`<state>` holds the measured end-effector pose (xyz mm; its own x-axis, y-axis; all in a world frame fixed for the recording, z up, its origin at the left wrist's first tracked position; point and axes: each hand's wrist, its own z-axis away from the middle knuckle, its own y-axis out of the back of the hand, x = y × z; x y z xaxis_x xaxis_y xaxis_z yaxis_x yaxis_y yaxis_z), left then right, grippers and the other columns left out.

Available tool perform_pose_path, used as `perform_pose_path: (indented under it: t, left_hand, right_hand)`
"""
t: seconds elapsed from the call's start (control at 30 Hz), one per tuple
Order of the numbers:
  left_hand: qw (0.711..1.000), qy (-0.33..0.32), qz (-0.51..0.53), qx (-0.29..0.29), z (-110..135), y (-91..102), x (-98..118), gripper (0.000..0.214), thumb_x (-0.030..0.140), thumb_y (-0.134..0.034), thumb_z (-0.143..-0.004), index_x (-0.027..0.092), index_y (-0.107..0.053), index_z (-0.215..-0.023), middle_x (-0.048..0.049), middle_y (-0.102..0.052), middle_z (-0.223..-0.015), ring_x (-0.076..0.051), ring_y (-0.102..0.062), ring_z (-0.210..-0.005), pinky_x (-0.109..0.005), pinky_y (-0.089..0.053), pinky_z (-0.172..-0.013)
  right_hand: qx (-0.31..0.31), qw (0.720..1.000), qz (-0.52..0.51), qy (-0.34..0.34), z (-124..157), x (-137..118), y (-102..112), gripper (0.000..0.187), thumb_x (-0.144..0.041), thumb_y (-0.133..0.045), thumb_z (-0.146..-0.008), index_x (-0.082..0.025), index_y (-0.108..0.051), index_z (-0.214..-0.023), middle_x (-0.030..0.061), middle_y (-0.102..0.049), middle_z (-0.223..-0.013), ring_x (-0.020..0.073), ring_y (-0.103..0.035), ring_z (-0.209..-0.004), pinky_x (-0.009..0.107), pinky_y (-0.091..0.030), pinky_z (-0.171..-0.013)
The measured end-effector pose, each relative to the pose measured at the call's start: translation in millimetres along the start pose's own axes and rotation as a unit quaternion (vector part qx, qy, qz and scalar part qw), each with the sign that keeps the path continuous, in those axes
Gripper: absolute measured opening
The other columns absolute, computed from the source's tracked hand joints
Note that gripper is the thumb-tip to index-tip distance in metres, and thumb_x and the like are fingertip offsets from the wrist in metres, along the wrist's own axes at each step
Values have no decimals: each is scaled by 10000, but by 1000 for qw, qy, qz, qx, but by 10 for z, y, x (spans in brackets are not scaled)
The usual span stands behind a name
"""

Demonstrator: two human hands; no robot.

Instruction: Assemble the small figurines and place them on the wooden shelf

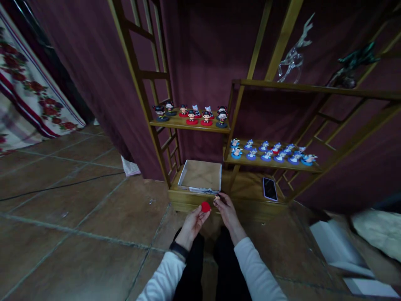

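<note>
My left hand (192, 223) pinches a small red round base (206, 206) between its fingertips. Just to its right, my right hand (226, 209) is closed on a tiny dark-haired figurine (217, 198). Both hands hover in front of a shallow open cardboard box (202, 175) on the bottom ledge of a wooden shelf unit (191, 124). On the upper left shelf stand several figurines on red and dark bases (191, 115). Several figurines on blue bases (271, 151) line the lower right shelf.
A phone (270, 188) lies on the bottom ledge to the right of the box. A clear glass deer (293, 54) and a dark ornament (352, 62) stand on the top shelf. White boxes (335, 246) lie on the tiled floor at right; a flowered cloth (28, 92) hangs at left.
</note>
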<state>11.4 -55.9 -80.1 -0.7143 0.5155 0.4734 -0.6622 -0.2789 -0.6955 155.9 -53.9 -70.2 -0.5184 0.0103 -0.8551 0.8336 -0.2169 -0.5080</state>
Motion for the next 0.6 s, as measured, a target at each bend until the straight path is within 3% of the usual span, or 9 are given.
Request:
perform_pose_path:
  t: [0.2,0.33,0.6]
  left_hand:
    - [999,8,-22,-49,96,14,-257,151,217,-576,-806,85,-612,-869,-116,-683,-822,-166,-659,-782,-293,-541,-752]
    - [997,5,-39,-61,128,1,-277,180,248,-568,-812,86,-613,-877,-122,-683,-820,-178,-655,-799,-316,-526,-777]
    - [998,-20,-55,-37,122,2,-271,196,283,-582,-799,89,-607,-811,-104,-669,-726,-164,-647,-690,-306,-532,-683]
  right_hand:
    - [22,982,164,88,296,23,92,390,-292,-677,-617,-228,-578,-989,12,-620,-970,146,-566,-852,318,-446,-845]
    - [20,974,207,88,321,70,86,401,-310,-653,-641,-219,-583,-1025,28,-603,-1063,153,-559,-919,316,-415,-899]
    - [8,973,217,76,262,175,34,412,-319,-660,-629,-214,-580,-1019,28,-625,-1020,151,-586,-860,317,-439,-865]
